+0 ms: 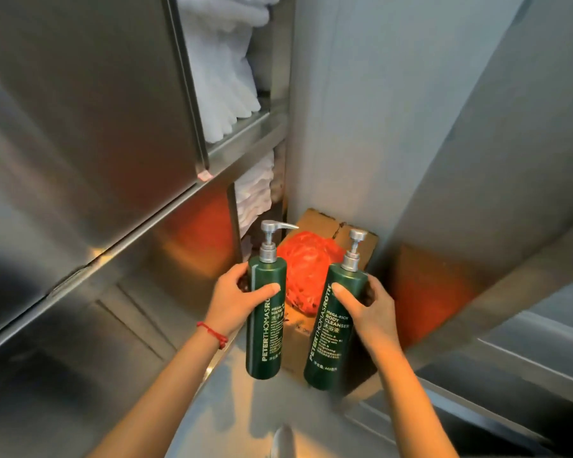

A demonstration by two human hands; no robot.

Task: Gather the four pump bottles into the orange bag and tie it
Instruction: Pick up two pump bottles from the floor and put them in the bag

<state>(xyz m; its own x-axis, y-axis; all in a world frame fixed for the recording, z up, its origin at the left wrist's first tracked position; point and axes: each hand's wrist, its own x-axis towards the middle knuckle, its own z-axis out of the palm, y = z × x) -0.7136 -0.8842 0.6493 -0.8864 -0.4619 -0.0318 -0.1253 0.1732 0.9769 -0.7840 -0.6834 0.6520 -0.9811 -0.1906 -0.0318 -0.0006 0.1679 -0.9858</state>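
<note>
I hold two dark green pump bottles upright in front of me. My left hand (235, 295) grips the hand-wash bottle (266, 328) around its upper body, its silver pump spout pointing right. My right hand (368, 305) grips the body-cleanser bottle (333, 332) the same way. Between and behind the two bottles lies the crumpled orange bag (306, 269), resting on a cardboard box (325, 226) on the floor. I cannot see any other pump bottles.
A stainless steel cabinet (80, 127) fills the left side, its open shelves stacked with folded white towels (222, 77). A grey wall (394, 110) stands behind the box. Steel surfaces run along the right and below my arms.
</note>
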